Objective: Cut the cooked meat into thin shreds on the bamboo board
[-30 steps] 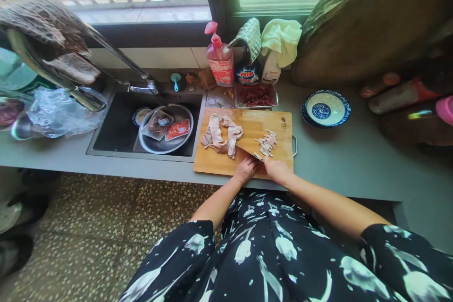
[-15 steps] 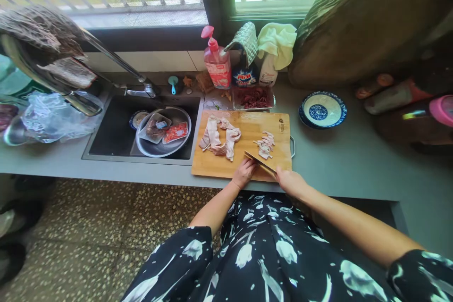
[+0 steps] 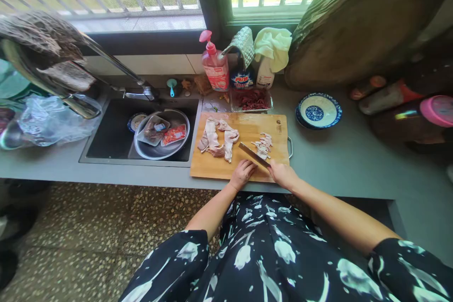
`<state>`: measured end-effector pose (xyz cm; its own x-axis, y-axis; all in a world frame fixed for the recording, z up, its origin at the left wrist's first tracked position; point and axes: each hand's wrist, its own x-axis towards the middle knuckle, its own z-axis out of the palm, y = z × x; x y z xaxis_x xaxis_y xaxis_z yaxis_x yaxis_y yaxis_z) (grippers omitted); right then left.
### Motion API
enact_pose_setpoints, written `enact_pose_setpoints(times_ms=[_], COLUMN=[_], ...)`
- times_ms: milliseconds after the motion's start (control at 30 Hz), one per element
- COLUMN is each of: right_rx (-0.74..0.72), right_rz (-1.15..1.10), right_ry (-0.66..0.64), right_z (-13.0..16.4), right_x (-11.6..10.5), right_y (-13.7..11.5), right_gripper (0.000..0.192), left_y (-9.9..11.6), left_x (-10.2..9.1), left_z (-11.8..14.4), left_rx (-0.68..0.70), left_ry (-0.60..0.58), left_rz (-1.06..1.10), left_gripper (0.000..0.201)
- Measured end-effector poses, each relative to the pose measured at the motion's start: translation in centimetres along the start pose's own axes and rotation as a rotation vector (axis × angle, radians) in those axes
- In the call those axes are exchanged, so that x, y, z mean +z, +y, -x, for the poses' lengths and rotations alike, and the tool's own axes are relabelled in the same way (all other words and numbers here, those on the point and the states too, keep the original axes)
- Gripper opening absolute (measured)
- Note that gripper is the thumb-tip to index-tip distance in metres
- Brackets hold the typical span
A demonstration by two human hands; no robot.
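My right hand (image 3: 282, 174) is closed round the handle of a kitchen knife (image 3: 254, 155), whose blade points up and left over the wooden cutting board (image 3: 208, 170). Close beside it, my left hand (image 3: 243, 173) rests at the board's front edge with fingers bent together; whatever lies under them is hidden. Just beyond the blade sits a small pile of cut pale meat strips (image 3: 263, 145). Larger pale pink pieces of raw meat (image 3: 213, 138) lie on the board's left half.
Left of the board, a metal basin (image 3: 161, 155) with packaged food stands in the sink (image 3: 113, 127). Behind the board are a tray of dark red meat (image 3: 253, 100) and a pink pump bottle (image 3: 215, 68). Blue-and-white bowls (image 3: 318, 111) stand to the right.
The knife has lifted and shifted away from my left fingers, its blade now nearer the cut strips. My left hand stays at the board's front edge. The whole view has shifted slightly.
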<state>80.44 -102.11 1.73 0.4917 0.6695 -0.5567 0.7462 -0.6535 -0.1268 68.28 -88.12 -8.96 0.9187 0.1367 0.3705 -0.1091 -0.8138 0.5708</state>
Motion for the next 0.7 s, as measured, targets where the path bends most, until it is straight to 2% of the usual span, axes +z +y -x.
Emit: enact_pose_setpoints(times_ms=[133, 367, 533, 600, 700], right_rx=[-0.012, 0.013, 0.017, 0.005, 0.001], right_rz=[-0.002, -0.024, -0.005, -0.022, -0.029], right_ry=[-0.038, -0.107, -0.077, -0.051, -0.027], right_z=[0.4, 1.9, -0.3, -1.2, -1.6], right_x=[0.5, 1.7, 1.3, 1.0, 0.5], right_y=[-1.2, -0.2, -2.3, -1.8, 0.8], right_gripper=[0.026, 0.026, 0.026, 0.027, 0.027], left_y=[-0.2, -0.5, -0.2, 0.0, 0.4], left_x=[-0.1, 0.2, -0.1, -0.4, -0.4], left_z=[0.2, 0.3, 0.4, 0.3, -0.2], left_rx=[-0.01, -0.002, 0.008, -0.004, -0.029], left_ry=[0.012, -0.021, 0.014, 0.027, 0.009], left_rz=[-0.004, 0.002, -0.015, -0.033, -0.088], left_gripper=[0.019, 0.022, 0.021, 0.02, 0.019])
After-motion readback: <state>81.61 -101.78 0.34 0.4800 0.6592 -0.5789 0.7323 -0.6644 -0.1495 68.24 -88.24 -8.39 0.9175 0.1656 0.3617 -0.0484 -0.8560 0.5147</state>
